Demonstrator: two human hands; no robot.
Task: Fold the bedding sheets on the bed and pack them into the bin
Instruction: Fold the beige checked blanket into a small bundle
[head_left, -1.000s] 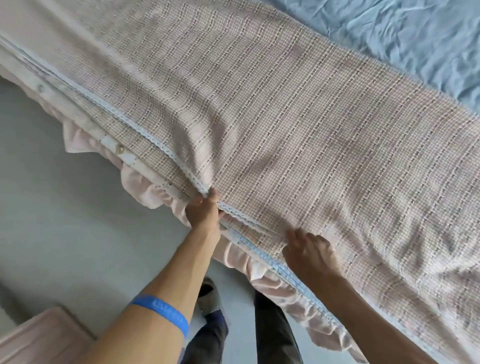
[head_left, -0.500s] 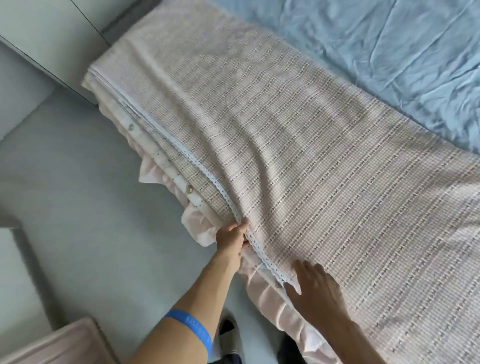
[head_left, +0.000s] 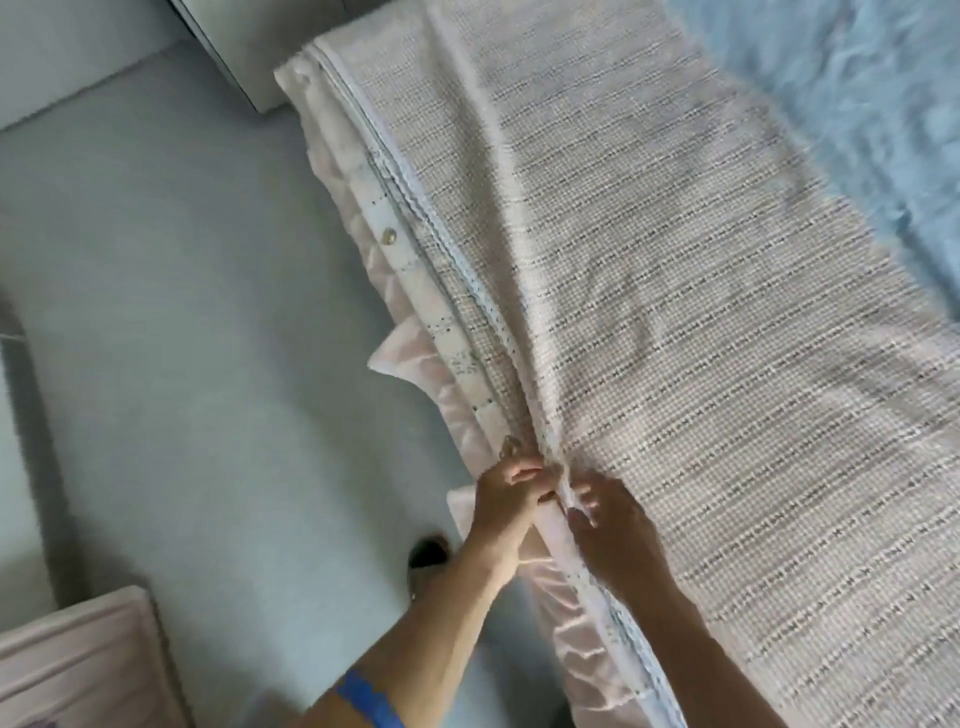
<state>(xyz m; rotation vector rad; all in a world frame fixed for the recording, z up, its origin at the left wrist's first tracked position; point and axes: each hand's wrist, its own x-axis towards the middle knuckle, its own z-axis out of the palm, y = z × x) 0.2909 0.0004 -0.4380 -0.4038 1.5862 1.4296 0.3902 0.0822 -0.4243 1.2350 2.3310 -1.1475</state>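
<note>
Grey floor left, blue bed (head_left: 852, 78) far right. Checked sheet (head_left: 701, 364) lies folded along the bed edge (lace hem lined up); left hand (head_left: 506, 499) pinches the hem, and right hand (head_left: 610, 519) has slid over to pinch beside it, so next fold's close.

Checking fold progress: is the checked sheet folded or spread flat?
Folded: the beige checked woven sheet lies doubled lengthwise, its lace-trimmed edges stacked together.

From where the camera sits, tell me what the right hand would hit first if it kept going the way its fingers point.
The right hand points up-left along the checked sheet; its fingers already touch the lace-trimmed edge, so more of that bunched hem comes first. Depth is unclear.
</note>
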